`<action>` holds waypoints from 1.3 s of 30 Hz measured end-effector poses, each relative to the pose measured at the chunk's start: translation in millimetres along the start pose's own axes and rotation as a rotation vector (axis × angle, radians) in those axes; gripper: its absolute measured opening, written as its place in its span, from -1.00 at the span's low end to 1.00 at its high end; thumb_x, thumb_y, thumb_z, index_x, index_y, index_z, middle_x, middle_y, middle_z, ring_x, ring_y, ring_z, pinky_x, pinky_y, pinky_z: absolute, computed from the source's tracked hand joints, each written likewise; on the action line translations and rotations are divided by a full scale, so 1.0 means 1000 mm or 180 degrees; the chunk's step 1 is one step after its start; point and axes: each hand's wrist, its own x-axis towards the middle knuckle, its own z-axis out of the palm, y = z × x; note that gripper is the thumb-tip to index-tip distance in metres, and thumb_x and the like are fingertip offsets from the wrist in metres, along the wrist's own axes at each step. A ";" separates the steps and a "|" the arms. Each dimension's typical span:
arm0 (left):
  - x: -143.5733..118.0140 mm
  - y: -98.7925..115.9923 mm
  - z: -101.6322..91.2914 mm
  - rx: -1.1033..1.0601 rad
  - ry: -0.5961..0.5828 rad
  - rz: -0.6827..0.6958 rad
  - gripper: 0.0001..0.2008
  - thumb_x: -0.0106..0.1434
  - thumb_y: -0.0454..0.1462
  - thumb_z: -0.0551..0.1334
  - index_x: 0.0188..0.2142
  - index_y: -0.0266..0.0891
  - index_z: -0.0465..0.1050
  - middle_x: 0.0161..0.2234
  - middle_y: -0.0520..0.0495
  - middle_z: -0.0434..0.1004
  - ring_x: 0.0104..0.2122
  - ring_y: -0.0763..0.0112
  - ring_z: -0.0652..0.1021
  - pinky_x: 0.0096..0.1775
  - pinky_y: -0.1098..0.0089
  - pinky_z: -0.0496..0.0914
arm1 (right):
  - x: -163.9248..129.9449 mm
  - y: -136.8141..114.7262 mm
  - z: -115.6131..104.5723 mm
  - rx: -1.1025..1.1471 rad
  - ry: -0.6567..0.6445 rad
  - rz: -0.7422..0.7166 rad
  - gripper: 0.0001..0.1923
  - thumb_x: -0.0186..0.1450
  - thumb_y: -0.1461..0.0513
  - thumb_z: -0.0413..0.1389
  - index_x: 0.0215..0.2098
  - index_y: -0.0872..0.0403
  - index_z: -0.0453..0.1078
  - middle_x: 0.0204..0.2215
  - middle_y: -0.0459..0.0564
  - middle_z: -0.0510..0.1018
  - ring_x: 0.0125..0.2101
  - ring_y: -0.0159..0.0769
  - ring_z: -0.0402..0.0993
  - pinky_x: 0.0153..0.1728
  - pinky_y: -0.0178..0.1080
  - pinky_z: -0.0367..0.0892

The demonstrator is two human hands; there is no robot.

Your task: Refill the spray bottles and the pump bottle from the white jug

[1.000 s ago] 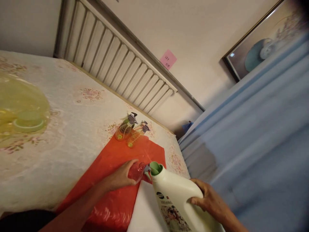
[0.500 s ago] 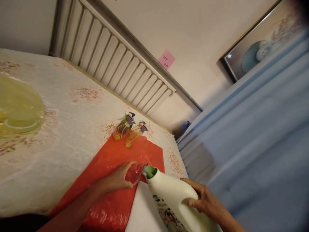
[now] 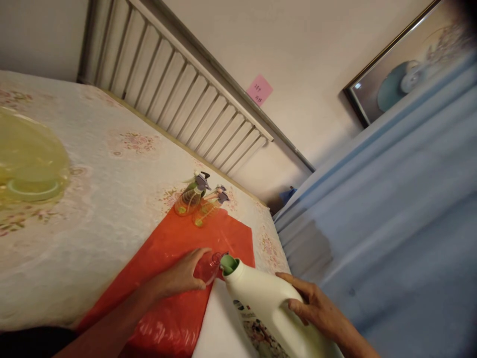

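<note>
Fingers curled round its body, my left hand [image 3: 188, 273] holds a small clear plastic bottle [image 3: 207, 268] over the red sheet. My right hand [image 3: 315, 306] grips the handle of a large cream-white detergent jug [image 3: 257, 288], which tilts toward the bottle. The jug's green pouring spout [image 3: 228, 264] is right beside the bottle's mouth; whether the two touch, I cannot tell. No stream of liquid is clearly visible. Beyond my left hand stand clear spray bottles [image 3: 204, 211] with grey trigger heads and a little yellowish content.
A shiny red plastic sheet [image 3: 160, 253] lies on the flowered tablecloth [image 3: 100, 194]. At the left is a translucent yellow basin [image 3: 33, 149]. Behind the table runs a white radiator [image 3: 179, 89]. A blue curtain [image 3: 395, 214] hangs close on the right.
The jug's spout has shifted slightly left, closer to the bottle's mouth. My left hand and the bottle have hardly moved. The view has turned a little.
</note>
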 end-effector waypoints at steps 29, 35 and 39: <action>0.008 -0.023 0.006 0.0150 0.0057 0.0154 -0.20 -0.05 -0.31 0.31 0.23 -0.19 0.18 0.25 -0.20 0.31 0.22 -0.03 0.31 0.20 0.11 0.24 | 0.000 -0.021 -0.009 -0.0298 -0.0056 0.0011 -0.30 0.23 -0.14 0.13 0.24 -0.03 0.29 -0.24 -0.03 0.56 -0.53 -0.41 0.31 -0.63 -0.42 0.21; 0.006 -0.019 0.005 0.0060 0.0039 0.0079 -0.19 -0.07 -0.33 0.32 0.22 -0.13 0.20 0.26 -0.16 0.31 0.23 -0.04 0.31 0.20 0.12 0.26 | 0.002 -0.019 -0.009 -0.0217 -0.0083 0.0065 -0.30 0.23 -0.13 0.15 0.25 -0.05 0.28 -0.27 -0.05 0.55 -0.54 -0.43 0.28 -0.62 -0.42 0.19; 0.005 -0.014 0.004 0.0132 0.0053 0.0068 -0.20 -0.07 -0.31 0.31 0.21 -0.22 0.21 0.25 -0.23 0.31 0.23 -0.01 0.32 0.20 0.13 0.25 | 0.001 -0.019 -0.009 -0.0216 -0.0067 0.0061 -0.30 0.23 -0.13 0.15 0.25 -0.04 0.28 -0.28 -0.05 0.55 -0.54 -0.43 0.27 -0.62 -0.42 0.19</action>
